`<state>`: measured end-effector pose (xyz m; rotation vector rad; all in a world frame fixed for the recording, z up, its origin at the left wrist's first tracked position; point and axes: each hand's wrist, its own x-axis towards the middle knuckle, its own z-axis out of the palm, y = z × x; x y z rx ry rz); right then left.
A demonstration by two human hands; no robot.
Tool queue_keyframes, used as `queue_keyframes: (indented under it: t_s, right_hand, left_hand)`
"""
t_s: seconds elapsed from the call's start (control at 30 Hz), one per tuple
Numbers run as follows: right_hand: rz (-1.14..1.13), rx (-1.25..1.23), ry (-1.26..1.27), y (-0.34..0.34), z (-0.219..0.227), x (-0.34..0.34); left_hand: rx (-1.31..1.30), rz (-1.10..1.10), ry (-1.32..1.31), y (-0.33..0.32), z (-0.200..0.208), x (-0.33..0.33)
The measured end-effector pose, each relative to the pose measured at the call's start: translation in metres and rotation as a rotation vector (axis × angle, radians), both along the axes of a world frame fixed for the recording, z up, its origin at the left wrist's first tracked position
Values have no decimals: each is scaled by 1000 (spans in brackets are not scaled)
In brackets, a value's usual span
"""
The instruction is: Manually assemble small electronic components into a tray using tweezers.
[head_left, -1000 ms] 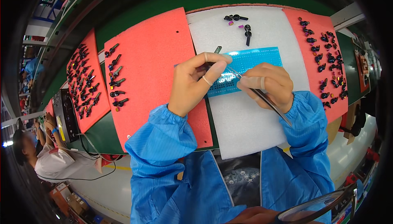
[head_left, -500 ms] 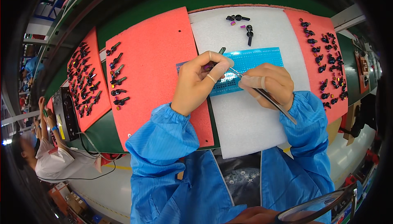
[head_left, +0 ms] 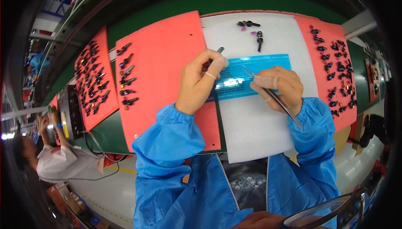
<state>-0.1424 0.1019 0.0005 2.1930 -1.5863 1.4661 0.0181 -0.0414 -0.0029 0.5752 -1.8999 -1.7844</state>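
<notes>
My left hand (head_left: pixel 196 80) is closed round a small dark part (head_left: pixel 220 50), whose greenish end pokes out above the fingers; the rest of it is hidden in my grip. In my right hand (head_left: pixel 282 85) is a pair of metal tweezers (head_left: pixel 289 115), held like a pen. Their tips point up and left over a shiny blue sheet (head_left: pixel 272 62) with rows of small marks, apart from my left hand. That sheet lies mostly on a white foam mat (head_left: pixel 255 130). Thin pale covers sit on some of my fingers.
Black jointed parts (head_left: pixel 259 40) with small magenta pieces lie at the mat's far side. Pink foam sheets on the left (head_left: pixel 167 61) and right (head_left: pixel 307 49) carry rows of similar parts. A black box with cables (head_left: pixel 72 111) stands far left, near another person (head_left: pixel 58 157).
The tweezers' tips have come away from the part in my left hand, toward the right. My left hand has shifted slightly left. The view has tilted a little.
</notes>
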Motion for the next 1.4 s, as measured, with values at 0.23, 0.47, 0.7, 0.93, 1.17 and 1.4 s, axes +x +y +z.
queue_keyframes:
  t_s: [0.23,0.47,0.7,0.93,1.17,1.4]
  right_hand:
    - [-139,-3,7,5,-4,-1]
    - [-177,45,1,3,-7,4]
    - [-190,44,20,1,-9,5]
    - [-208,72,12,3,-8,6]
    - [-208,97,21,3,-9,6]
    - [-207,121,21,4,-9,5]
  left_hand:
    - [-445,120,-87,13,41,36]
    - [-831,966,-552,-32,17,162]
    - [-880,1009,-759,-55,-21,213]
    - [-827,910,-728,-58,-21,213]
    - [-968,748,-750,-62,-18,222]
    - [-1172,645,-784,-66,-22,230]
